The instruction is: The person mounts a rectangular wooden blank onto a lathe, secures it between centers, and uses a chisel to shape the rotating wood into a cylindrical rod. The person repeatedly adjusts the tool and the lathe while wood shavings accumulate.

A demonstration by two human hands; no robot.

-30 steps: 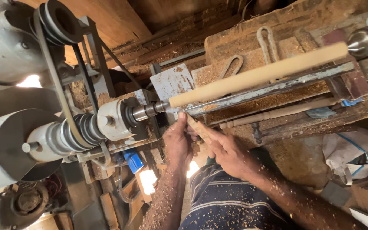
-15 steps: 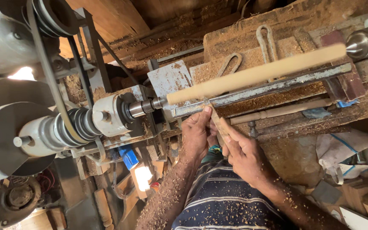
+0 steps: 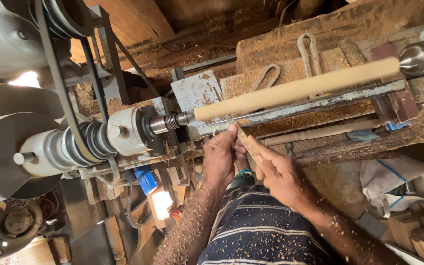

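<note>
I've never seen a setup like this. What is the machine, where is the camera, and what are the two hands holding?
The camera sits on the person's head and looks down over their striped shirt. The machine is a wood lathe: a belt runs over stepped pulleys, and a pale wooden rod is mounted between the spindle at left and a metal cone at right. The left hand and right hand together hold a wooden-handled chisel, its tip near the rod's left end over the metal tool rest. Sawdust covers the bench.
</note>
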